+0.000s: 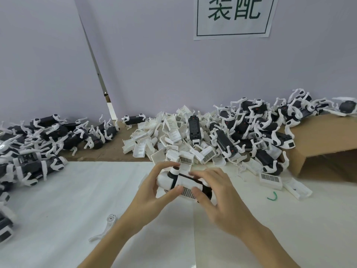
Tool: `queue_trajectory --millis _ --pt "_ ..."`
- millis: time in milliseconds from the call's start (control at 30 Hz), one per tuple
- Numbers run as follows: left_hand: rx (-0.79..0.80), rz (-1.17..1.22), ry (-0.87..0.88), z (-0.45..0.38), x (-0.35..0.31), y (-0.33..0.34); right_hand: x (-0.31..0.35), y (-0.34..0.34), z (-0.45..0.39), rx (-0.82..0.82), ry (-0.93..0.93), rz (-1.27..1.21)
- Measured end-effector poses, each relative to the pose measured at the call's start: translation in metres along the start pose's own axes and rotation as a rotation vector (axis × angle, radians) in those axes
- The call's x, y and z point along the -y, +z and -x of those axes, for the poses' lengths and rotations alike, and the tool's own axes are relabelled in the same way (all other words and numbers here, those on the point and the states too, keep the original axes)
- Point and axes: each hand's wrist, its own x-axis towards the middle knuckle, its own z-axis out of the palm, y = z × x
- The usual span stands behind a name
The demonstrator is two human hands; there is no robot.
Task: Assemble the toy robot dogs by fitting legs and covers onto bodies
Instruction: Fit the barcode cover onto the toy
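Toy dogs [36, 149], finished, lie heaped at far left on the table [77, 190]; a loose white leg [108, 227] rests nearer. At centre, the left hand [152, 194] and right hand [222, 198] both curl around one dog body [181, 182], held just above the table. Behind it sit white covers [164, 136], then more dogs [270, 128] beside a cardboard box [324, 142].

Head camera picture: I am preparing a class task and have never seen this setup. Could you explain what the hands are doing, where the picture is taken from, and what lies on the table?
One camera, worn on the person's head, looks down at their own bare hands; there is no robot. The left hand and right hand together grip one toy dog body, black and white. Behind it lies a heap of white covers, with piles of dogs with legs fitted on either side. A loose white leg lies near the left forearm.
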Motion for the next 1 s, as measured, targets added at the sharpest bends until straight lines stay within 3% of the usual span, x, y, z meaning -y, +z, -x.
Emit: queue_trajectory --millis 200,433,600,667,800,900,1000 --pt "0.064 -0.076 0.057 -0.001 0.000 -0.004 -0.005 0.000 -0.004 -0.052 -0.045 0.076" --pt "-0.052 0.045 0.088 -0.002 0.003 0.005 0.004 0.006 -0.002 -0.078 -0.060 0.098" --pt "-0.061 0.064 0.086 -0.001 0.002 0.010 0.007 0.003 -0.001 -0.042 0.027 0.066" --pt "-0.073 -0.059 0.143 -0.002 0.003 0.010 0.011 0.001 0.000 -0.025 0.155 -0.100" --pt "0.008 -0.388 0.303 -0.002 0.005 0.007 0.014 -0.006 -0.009 -0.082 0.511 -0.726" --pt "0.034 -0.320 0.321 0.000 0.007 0.012 0.009 -0.011 -0.012 0.019 0.713 -0.944" --pt "0.017 -0.171 0.247 0.002 0.007 0.017 0.006 -0.008 -0.011 0.131 0.733 -1.010"
